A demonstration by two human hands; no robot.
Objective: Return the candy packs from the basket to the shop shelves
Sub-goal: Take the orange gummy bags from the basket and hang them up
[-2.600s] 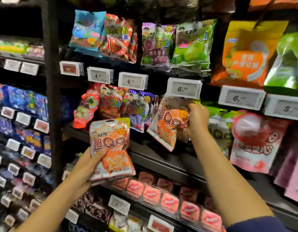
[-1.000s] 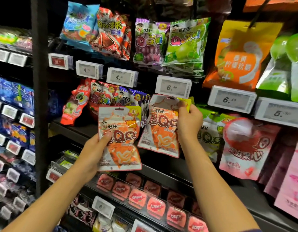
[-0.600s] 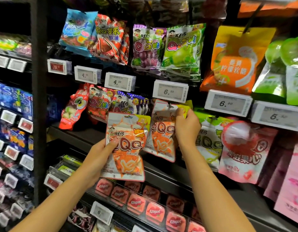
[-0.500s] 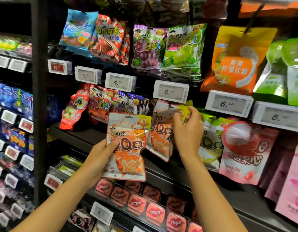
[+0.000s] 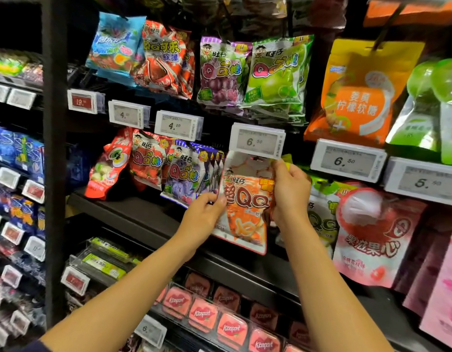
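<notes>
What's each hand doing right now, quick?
Left hand: closed on the left edge of the orange candy pack.
Right hand: closed on the same pack's upper right edge, just under the price tag.

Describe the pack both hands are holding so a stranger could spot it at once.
Find the white price tag reading 6.50 at the shelf's centre. Directly beneath it, the left hand and right hand grip the orange candy pack. It is the only orange-and-white pouch there, flanked by purple and green packs.
</notes>
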